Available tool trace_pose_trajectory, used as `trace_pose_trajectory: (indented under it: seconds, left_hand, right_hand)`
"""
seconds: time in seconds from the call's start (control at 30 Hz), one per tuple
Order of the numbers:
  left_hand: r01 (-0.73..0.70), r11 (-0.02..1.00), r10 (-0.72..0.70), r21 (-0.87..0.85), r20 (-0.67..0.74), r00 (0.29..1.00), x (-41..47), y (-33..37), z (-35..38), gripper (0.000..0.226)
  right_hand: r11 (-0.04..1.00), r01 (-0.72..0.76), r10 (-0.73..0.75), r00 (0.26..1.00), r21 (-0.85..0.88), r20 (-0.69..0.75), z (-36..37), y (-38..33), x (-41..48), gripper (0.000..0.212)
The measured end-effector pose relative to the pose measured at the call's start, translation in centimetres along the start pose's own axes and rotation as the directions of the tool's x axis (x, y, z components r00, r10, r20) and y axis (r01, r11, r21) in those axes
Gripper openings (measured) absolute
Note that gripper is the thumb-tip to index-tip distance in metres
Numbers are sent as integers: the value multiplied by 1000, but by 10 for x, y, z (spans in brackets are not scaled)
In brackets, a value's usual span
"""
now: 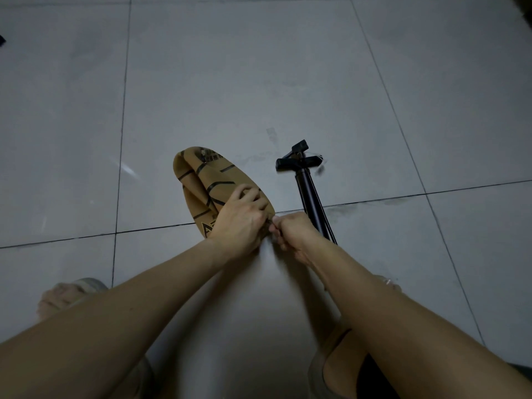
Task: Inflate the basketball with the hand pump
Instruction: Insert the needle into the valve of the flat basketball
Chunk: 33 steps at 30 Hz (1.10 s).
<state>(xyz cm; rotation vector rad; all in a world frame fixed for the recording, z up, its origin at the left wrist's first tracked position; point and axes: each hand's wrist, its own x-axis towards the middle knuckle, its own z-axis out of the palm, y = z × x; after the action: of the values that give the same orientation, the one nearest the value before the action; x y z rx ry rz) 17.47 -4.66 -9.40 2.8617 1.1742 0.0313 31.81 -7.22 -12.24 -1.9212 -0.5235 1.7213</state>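
A flat, folded tan basketball point(201, 180) with black lines lies on the grey tiled floor. My left hand point(241, 217) grips its near edge, fingers curled over it. My right hand point(293, 234) meets the left at that edge, its fingertips pinching something small and dark that I cannot make out. The black hand pump point(306, 188) lies on the floor just right of the ball, its T-handle at the far end. Its near end passes under my right wrist and is hidden.
My feet in sandals show at the lower left point(69, 292) and lower right point(385, 283). My knees fill the bottom corners. A dark object point(2, 40) pokes in at the far left edge. Grey floor tiles point(259, 67) stretch ahead.
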Motion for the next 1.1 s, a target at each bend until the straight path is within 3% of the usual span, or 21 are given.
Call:
trace_pose_trajectory:
  seconds: [0.07, 0.13, 0.2, 0.27, 0.33, 0.37, 0.43, 0.53, 0.63, 0.77, 0.8, 0.87, 0.97, 1.03, 1.1]
  left_hand:
    - [8, 1000, -8, -1, -8, 1000, 1, -2, 1, 19]
    - [13, 1000, -13, 1, -28, 1000, 1, -3, 1, 20]
    - [7, 1000, -7, -7, -42, 999, 0, -3, 2, 18]
    - [7, 1000, -7, -9, -46, 999, -1, -4, 1, 17]
    - [17, 1000, -17, -5, -42, 999, -1, -5, -1, 16]
    - [21, 1000, -21, -4, -41, 999, 0, -6, -2, 15]
    - [13, 1000, -13, -2, -23, 1000, 0, -7, -3, 12]
    - [-14, 1000, 14, 27, 31, 999, -2, -7, -1, 12]
    - [-39, 999, 37, 30, 68, 997, -4, -7, 1, 14]
    - [-65, 997, 62, 51, 58, 996, 1, -11, -4, 41]
    - [-74, 995, 69, 72, 67, 995, 2, -11, -4, 39]
    - [-90, 989, 80, 113, 87, 993, 5, -11, -3, 31]
    - [-105, 982, 91, 157, 98, 991, 9, -9, -1, 24]
    - [-112, 977, 93, 182, 109, 990, 13, -8, 0, 23]
    - [-110, 974, 89, 197, 114, 990, 16, -9, 0, 21]
  right_hand:
    - [927, 251, -277, 959, -278, -58, 0, 11, 2, 35]
    - [726, 435, -527, 850, -532, -24, -1, 23, 3, 35]
    - [642, 493, -616, 788, -587, -12, -1, 29, 2, 32]
    - [769, 451, -528, 848, -454, -53, 3, 25, 1, 34]
    - [970, 228, -234, 970, -81, -68, 9, 13, -1, 34]
    - [990, 47, -46, 999, 134, -11, 9, 5, -2, 33]
    - [890, -222, 179, 973, 399, 142, 9, -5, 0, 31]
    - [848, -318, 244, 944, 425, 222, 8, -7, 5, 32]
    - [959, -194, 168, 976, 205, 141, 6, -1, 2, 31]
    - [976, 168, -159, 985, -136, 70, -2, 12, 1, 36]
    - [919, 271, -259, 962, -287, 81, -4, 15, 1, 36]
    - [707, 427, -425, 894, -563, 145, -12, 19, 1, 33]
    - [371, 510, -575, 783, -776, 240, -19, 23, 1, 26]
    - [299, 500, -601, 760, -812, 247, -20, 23, 4, 23]
    - [299, 473, -603, 767, -829, 220, -16, 23, 8, 25]
